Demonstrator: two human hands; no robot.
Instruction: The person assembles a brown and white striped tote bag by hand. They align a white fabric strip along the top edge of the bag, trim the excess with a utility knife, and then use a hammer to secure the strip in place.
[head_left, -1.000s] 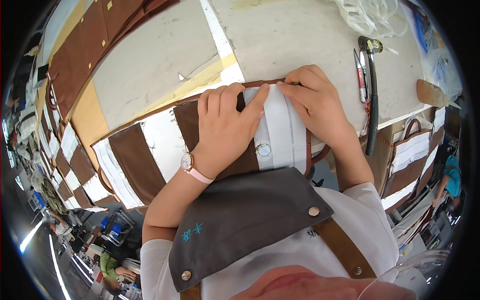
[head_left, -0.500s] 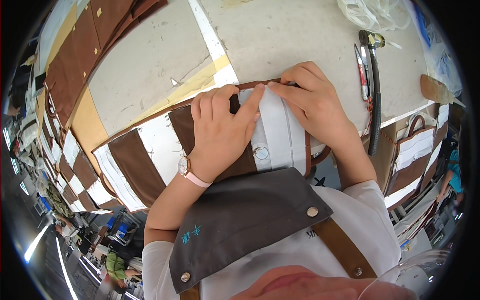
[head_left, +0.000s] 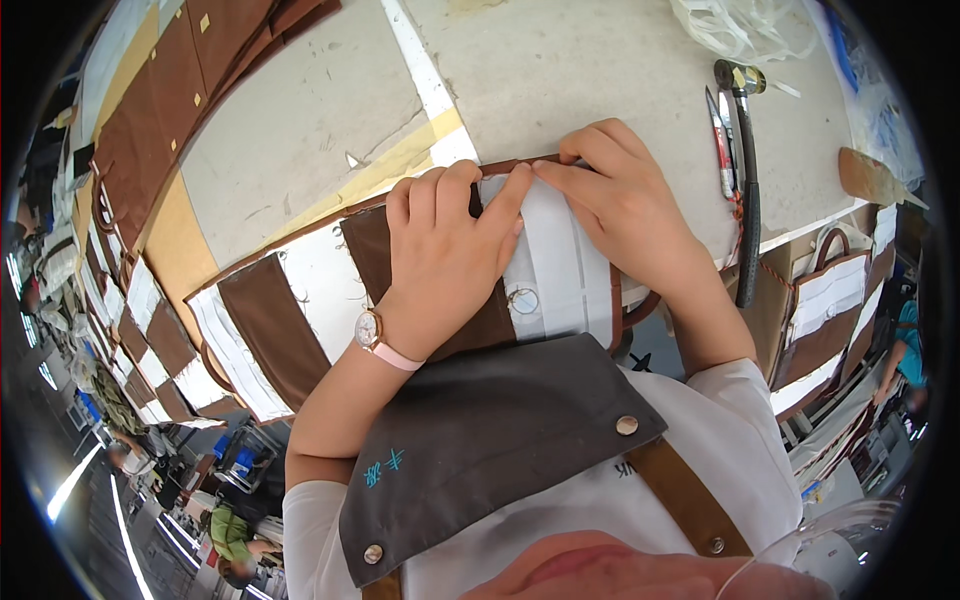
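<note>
A bag panel [head_left: 265,310] with brown and white bands and a brown bound edge lies across the near side of the table against my apron. My left hand [head_left: 445,240] rests on it, its fingers bent over the far edge and its index fingertip pressed on the brown edge strip [head_left: 508,167]. Close beside it, my right hand [head_left: 630,205] pinches the same strip between thumb and curled fingers. The two hands' fingertips almost meet there. Brown handles stick out at both ends of the panel. What lies beneath my fingers is hidden.
A black-handled hammer [head_left: 748,190] lies at the right beside a red pen-like tool [head_left: 718,140]. Clear plastic wrapping [head_left: 745,28] is at the far right. Brown sheets [head_left: 150,105] are stacked far left. Similar banded panels hang at the left and at the right [head_left: 822,310].
Both hands stay at the same stretch of edge. My left index fingertip and right thumb have shifted only slightly along the strip.
</note>
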